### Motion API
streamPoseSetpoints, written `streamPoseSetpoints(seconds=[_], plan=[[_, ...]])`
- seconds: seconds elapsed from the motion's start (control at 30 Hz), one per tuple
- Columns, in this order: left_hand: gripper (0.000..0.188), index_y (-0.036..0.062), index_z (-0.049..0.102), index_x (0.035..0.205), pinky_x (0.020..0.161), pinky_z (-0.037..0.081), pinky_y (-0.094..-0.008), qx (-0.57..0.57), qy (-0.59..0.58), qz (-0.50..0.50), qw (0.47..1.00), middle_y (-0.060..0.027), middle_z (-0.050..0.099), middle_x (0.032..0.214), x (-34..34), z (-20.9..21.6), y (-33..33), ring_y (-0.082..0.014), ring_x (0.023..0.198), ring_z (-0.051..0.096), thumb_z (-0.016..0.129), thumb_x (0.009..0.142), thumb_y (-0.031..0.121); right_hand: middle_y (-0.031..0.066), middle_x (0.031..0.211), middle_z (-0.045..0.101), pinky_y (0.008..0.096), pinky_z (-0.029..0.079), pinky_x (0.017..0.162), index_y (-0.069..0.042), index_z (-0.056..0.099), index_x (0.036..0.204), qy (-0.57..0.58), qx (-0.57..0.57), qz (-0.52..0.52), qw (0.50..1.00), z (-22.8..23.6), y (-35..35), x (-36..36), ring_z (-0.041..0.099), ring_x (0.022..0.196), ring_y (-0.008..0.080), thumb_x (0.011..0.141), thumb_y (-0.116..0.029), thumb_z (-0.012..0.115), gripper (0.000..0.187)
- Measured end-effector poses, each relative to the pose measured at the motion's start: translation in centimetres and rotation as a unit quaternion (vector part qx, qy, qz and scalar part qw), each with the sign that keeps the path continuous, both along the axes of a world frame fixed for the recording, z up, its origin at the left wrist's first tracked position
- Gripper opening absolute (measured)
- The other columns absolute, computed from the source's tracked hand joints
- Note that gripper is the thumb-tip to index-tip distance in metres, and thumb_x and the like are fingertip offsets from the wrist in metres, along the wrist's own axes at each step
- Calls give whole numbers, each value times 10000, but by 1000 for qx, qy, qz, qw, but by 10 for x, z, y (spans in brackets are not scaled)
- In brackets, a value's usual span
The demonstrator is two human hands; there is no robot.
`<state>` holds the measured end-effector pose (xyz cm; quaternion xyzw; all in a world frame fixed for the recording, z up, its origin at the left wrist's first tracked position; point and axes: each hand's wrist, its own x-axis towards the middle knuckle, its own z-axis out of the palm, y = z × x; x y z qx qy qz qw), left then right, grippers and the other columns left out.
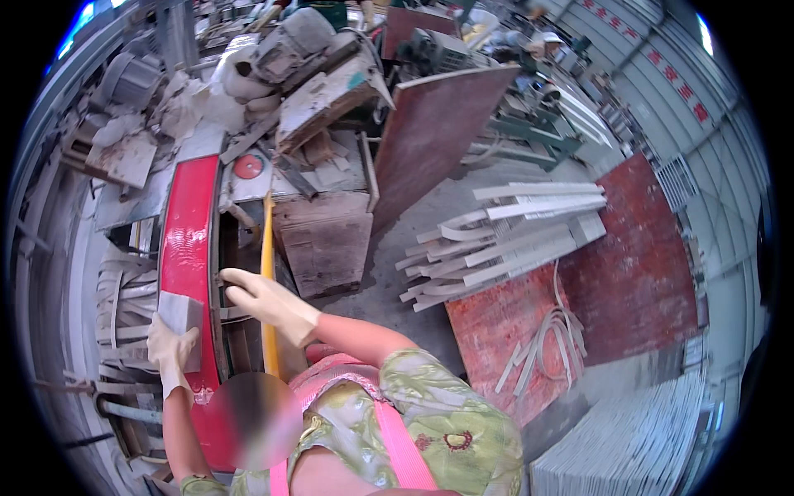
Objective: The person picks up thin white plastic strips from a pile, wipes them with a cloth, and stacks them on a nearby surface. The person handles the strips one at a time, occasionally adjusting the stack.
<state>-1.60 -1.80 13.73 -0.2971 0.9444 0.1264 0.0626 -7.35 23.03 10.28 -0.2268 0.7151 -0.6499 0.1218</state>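
My left hand (pixel 169 349), in a pale glove, grips a grey rectangular block (pixel 181 312) and presses it flat onto a long glossy red panel (pixel 188 231) that runs away from me on the left. My right hand (pixel 266 302), also gloved, reaches across with its fingers stretched out. Its fingertips touch the dark frame at the red panel's right edge, beside a yellow bar (pixel 267 248). It holds nothing that I can see.
A worn wooden cabinet (pixel 327 240) with dusty machinery on top stands just beyond the yellow bar. A brown board (pixel 430 140) leans on it. White curved mouldings (pixel 504 240) lie on the floor over red boards (pixel 637 273). More curved strips (pixel 124 289) are stacked left; white sheets (pixel 637 446) lie lower right.
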Motion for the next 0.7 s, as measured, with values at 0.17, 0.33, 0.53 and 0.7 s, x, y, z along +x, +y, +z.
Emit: streamPoseSetpoints(seconds=[0.17,0.33,0.53,0.7], plan=[[732,7,571,1268,974,517,-521,-1,105,-25,994,-286,670,1218,11,-12,1,-472,1154,645,796,651,330,218,1341,670,395,470,1084,37,581,1385,-52,127,-197,971,-65,134,47,627,1281,330,1023,-302,510,501],[819,3,548,1394,1009,499,-472,88,147,-43,984,-282,675,1238,29,-2,-12,-443,1161,651,801,669,289,333,1250,638,481,498,982,52,655,1185,-210,344,-303,864,-127,268,147,623,1211,442,960,-316,476,467],[865,-51,511,1431,1000,492,-443,143,180,-100,968,-282,668,1238,41,28,58,-399,1127,659,796,683,279,276,1167,699,503,541,963,-14,750,1091,-388,414,-438,697,-224,376,287,661,1150,438,975,-389,514,458],[813,-38,550,1367,902,540,-467,105,197,-165,961,-255,699,1122,36,27,169,-387,1003,696,791,652,266,250,1203,694,459,549,938,-67,747,1119,-416,373,-420,715,-238,415,318,662,1179,377,986,-355,503,401]])
